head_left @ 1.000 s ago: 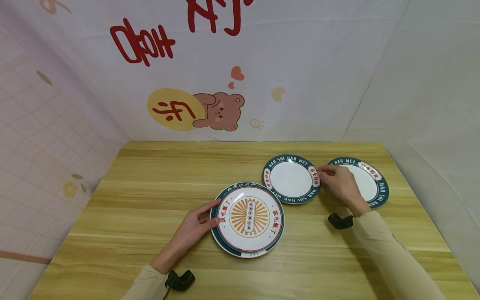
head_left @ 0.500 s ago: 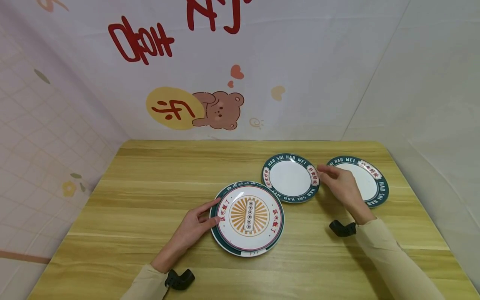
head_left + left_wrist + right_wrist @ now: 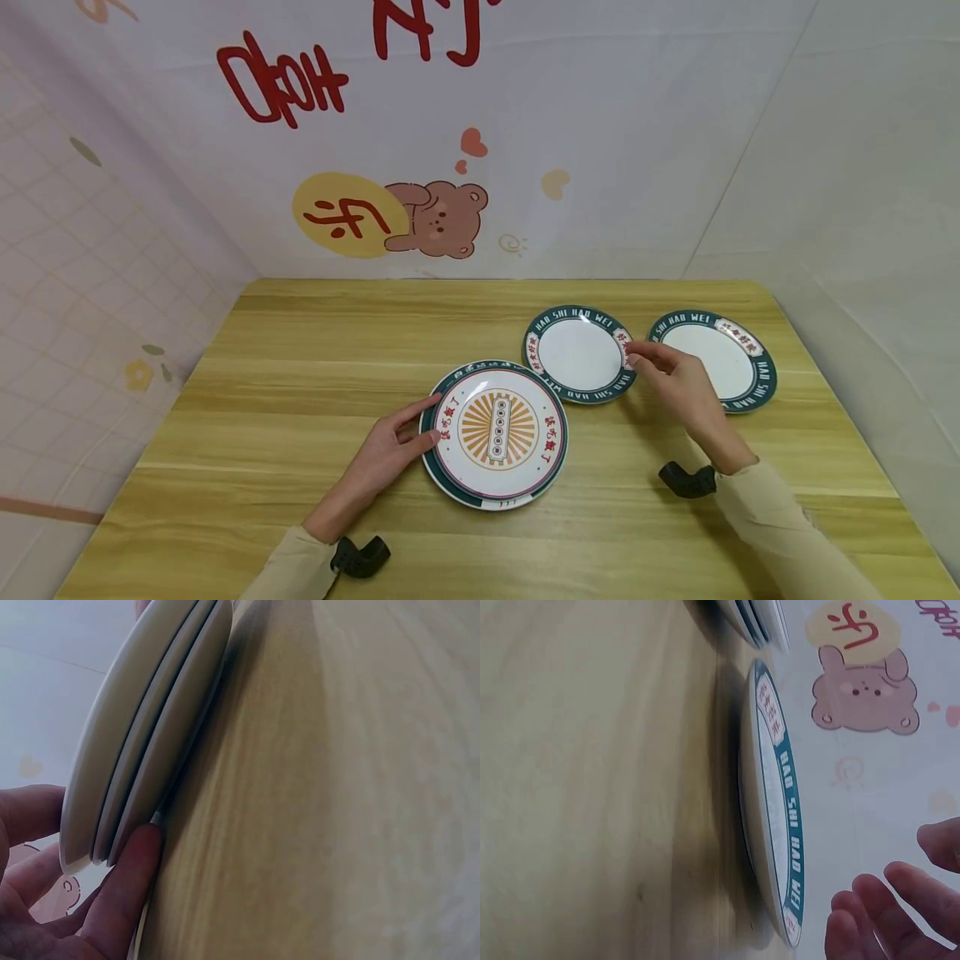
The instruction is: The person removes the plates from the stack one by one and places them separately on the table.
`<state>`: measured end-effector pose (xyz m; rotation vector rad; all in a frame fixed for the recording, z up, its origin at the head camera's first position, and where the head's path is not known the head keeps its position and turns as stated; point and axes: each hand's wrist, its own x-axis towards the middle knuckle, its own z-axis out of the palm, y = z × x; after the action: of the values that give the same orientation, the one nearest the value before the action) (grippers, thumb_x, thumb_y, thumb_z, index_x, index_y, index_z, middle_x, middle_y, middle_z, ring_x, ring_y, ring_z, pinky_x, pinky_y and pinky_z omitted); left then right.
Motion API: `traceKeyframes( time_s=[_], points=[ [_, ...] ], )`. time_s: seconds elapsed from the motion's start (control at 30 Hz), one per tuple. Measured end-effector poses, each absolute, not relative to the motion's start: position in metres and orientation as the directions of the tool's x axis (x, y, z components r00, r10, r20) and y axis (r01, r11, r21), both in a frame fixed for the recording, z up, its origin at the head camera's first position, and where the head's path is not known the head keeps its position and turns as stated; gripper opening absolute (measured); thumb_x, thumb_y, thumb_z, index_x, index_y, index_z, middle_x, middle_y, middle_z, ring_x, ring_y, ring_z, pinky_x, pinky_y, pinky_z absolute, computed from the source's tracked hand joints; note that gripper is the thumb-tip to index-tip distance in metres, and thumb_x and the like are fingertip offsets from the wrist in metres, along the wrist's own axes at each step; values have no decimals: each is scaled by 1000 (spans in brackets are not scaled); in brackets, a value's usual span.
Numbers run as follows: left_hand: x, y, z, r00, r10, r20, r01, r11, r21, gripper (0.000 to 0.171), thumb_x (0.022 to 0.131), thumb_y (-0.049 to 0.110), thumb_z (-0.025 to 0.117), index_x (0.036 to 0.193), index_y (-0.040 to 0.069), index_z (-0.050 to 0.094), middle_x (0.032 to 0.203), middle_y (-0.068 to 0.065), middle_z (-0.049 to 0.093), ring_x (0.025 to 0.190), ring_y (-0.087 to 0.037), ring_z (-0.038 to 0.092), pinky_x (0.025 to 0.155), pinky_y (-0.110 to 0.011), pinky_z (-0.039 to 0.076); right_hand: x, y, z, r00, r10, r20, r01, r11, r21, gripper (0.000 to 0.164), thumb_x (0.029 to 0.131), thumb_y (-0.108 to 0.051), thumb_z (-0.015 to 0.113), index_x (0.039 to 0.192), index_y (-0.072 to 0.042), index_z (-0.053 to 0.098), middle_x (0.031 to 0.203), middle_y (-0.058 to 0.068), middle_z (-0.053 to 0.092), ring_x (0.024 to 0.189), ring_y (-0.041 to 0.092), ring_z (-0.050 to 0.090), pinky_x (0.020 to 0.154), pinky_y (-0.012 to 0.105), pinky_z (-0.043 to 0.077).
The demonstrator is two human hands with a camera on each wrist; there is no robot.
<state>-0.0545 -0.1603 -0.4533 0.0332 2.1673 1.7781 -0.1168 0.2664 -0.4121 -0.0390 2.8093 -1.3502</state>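
Note:
At the table's middle lies a stack of plates; the top one is white with an orange sunburst, a larger green-rimmed one shows beneath. My left hand holds the stack's left edge. In the left wrist view, its fingers lie on both sides of the stacked rims. Right of the stack is a white plate with a green lettered rim. My right hand hovers over this plate's right rim, fingers loosely bent. In the right wrist view the fingertips are apart from the plate, holding nothing.
Another green-rimmed white plate lies at the far right, partly behind my right hand. The wooden table meets a printed wall sheet at the back, and a pale sheet stands along the right.
My right hand has shifted slightly left and nearer to me, now overlapping the middle plate's rim and uncovering more of the far-right plate. My left hand stays at the stack.

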Motion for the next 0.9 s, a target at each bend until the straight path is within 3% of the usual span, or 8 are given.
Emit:
traceKeyframes(
  time_s=[0.1,0.2,0.9],
  points=[
    [-55,-161,-454,-944,232,-234,-186,211,960,58,98,14,72,153,16,53,151,-21,50,106,-24,72,82,-24,57,-111,262,-413,-999,-49,-20,-14,605,-796,49,107,-42,56,137,-4,65,132,17,68,121,35,63,92,15,47],
    [-54,-161,-454,-943,247,-224,-175,205,963,59,98,14,71,154,14,51,149,-23,52,104,-23,72,81,-24,56,-105,257,-415,-997,-70,-22,-24,586,-810,49,107,-42,57,136,-4,65,129,17,69,119,34,64,86,7,44],
    [-54,-161,-454,-943,236,-235,-185,215,959,57,99,15,71,153,16,52,153,-19,48,107,-24,71,83,-23,56,-79,223,-427,-985,-167,-35,-56,510,-858,38,105,-30,64,132,-4,70,122,9,73,111,22,65,90,17,51]
  ],
)
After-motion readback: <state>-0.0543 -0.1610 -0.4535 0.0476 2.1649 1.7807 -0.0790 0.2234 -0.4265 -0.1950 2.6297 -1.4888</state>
